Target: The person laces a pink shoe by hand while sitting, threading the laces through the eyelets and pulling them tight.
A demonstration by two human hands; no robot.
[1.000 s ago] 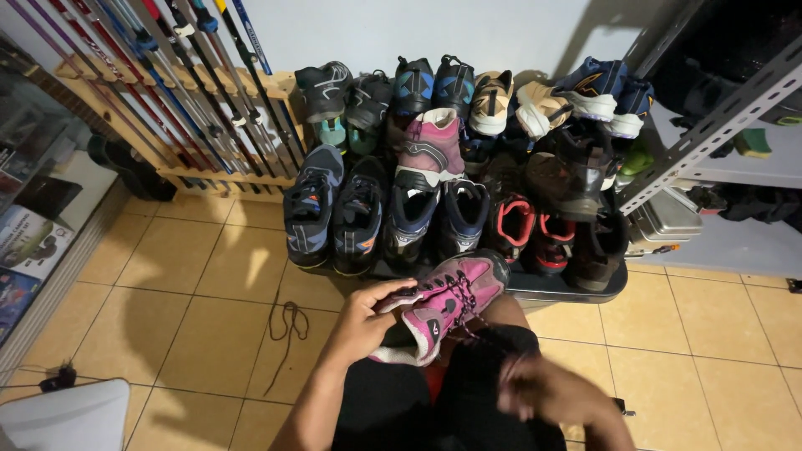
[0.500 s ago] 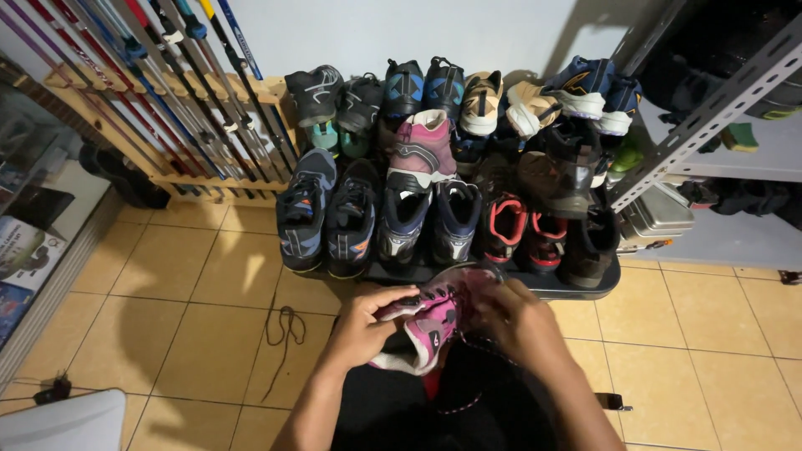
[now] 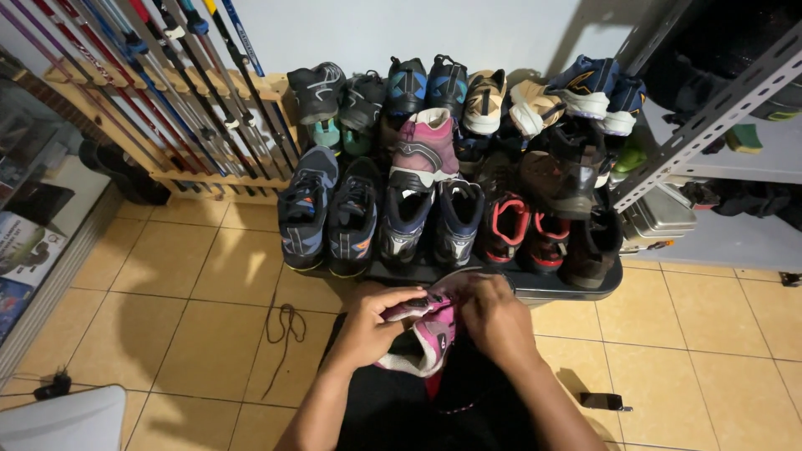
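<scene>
1. The left hand [image 3: 368, 327] is closed around the side of a pink shoe [image 3: 428, 336] and keeps it on the lap, so the laced top faces up to the person.
2. The right hand [image 3: 494, 316] lies over the front part of the same shoe, fingers bent down on the lace area — both hands are close together, nearly touching.
3. Just beyond the hands stands a dark shoe rack [image 3: 576, 288] full of shoes in rows with toes outward; I count about eighteen shoes, but some are hidden behind others.
4. One matching pink shoe [image 3: 424, 146] sits in the middle row, straight ahead of the hands.
5. One loose dark shoelace [image 3: 282, 330] lies on the tiled floor [image 3: 192, 284] to the left of the left hand.
6. Far to the left, many poles [image 3: 167, 75] lean in a wooden holder — too crowded to count.
</scene>
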